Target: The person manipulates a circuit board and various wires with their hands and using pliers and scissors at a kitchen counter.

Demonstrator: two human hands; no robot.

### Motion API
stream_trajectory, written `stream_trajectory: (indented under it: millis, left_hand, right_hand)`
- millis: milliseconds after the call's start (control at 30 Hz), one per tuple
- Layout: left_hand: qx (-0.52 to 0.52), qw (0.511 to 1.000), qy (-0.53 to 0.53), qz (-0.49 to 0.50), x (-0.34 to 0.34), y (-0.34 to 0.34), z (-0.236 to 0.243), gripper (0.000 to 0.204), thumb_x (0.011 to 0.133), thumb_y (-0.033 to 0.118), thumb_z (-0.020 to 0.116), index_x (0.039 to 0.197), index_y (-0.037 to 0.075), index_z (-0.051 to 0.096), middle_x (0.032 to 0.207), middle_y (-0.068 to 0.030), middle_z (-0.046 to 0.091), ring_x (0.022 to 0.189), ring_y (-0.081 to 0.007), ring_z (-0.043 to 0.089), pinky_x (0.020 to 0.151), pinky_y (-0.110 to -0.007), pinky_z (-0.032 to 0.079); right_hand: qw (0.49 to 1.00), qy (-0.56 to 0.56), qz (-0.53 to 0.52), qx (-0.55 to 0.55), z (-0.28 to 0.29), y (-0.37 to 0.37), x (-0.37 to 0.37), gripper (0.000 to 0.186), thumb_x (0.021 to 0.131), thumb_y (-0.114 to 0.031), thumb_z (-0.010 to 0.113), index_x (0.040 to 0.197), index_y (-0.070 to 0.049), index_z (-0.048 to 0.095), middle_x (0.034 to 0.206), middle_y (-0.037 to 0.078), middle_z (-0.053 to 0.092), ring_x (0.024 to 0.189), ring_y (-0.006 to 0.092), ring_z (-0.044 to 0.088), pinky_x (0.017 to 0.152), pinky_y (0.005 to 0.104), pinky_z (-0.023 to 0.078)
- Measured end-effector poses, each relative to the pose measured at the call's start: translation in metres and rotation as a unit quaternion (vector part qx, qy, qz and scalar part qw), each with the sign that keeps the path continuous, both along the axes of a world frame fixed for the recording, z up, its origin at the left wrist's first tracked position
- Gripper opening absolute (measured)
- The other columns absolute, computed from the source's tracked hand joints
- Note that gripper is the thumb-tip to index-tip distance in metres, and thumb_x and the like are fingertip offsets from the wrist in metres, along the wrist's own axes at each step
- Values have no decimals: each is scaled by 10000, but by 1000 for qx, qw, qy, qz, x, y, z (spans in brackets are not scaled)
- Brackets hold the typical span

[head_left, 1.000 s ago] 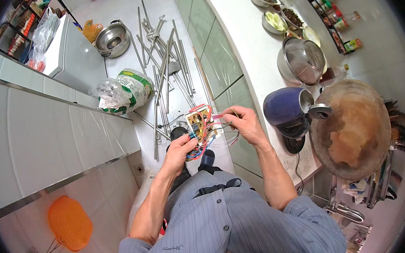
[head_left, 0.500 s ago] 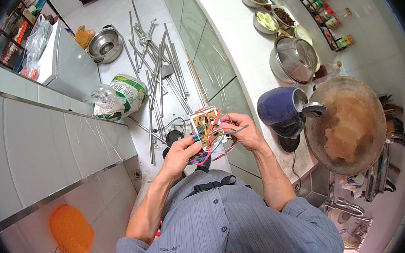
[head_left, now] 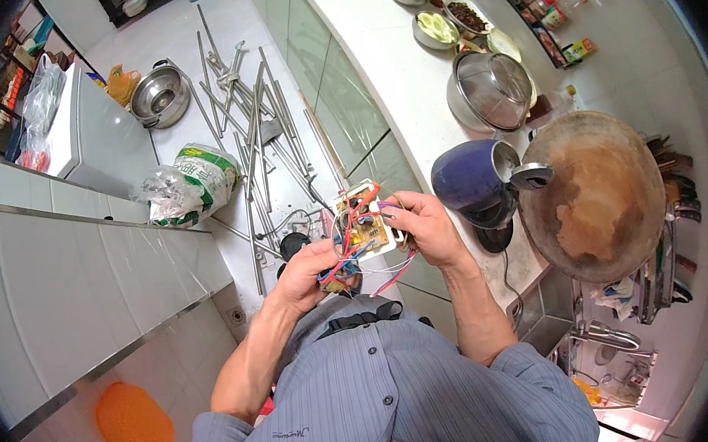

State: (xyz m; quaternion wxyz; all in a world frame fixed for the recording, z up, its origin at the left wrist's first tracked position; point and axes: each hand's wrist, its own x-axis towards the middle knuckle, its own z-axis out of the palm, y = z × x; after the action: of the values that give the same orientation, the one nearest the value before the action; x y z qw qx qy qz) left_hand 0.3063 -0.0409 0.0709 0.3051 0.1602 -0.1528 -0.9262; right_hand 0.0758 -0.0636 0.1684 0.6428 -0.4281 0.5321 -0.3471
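A circuit board in a white frame (head_left: 368, 232), tangled with red, blue and white wires, is held in front of me at the centre. My right hand (head_left: 417, 220) grips its right side and wires, fingers bent round them. My left hand (head_left: 308, 271) is closed on a bundle of wires at the board's lower left, where a small component (head_left: 340, 283) hangs partly hidden among them.
Metal tubes (head_left: 259, 120), a steel pot (head_left: 160, 99) and a green-white bag (head_left: 199, 184) lie on the floor. The right counter (head_left: 361, 18) bears bowls, a lidded pot (head_left: 486, 91), a blue kettle (head_left: 468, 173) and a large wok (head_left: 588, 200). An orange basket (head_left: 134, 425) hangs lower left.
The board has turned in my hands, and the component below it has come into sight. My left hand has shifted down and left. The whole background has slid left as the view moved.
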Motion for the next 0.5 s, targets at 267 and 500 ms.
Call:
stream_trajectory:
  millis: [267, 500]
  left_hand:
    - [-42, 987, -153, 8, 2, -10, 27, 254, 970, 258, 659, 1047, 16, 671, 872, -61, 692, 729, -138, 639, 662, -282, 512]
    - [-155, 954, -255, 34, 1, -9, 56, 193, 963, 211, 662, 1036, 34, 684, 862, 35, 642, 745, -43, 536, 667, -228, 447]
  right_hand:
    - [1000, -10, -22, -15, 2, 2, -1, 223, 975, -180, 627, 1070, 5, 706, 766, -38, 623, 628, 19, 508, 545, 202, 404]
    - [999, -22, -20, -14, -2, -2, -7, 206, 967, -167, 648, 1056, 12, 703, 823, -22, 646, 712, 32, 532, 620, 201, 410]
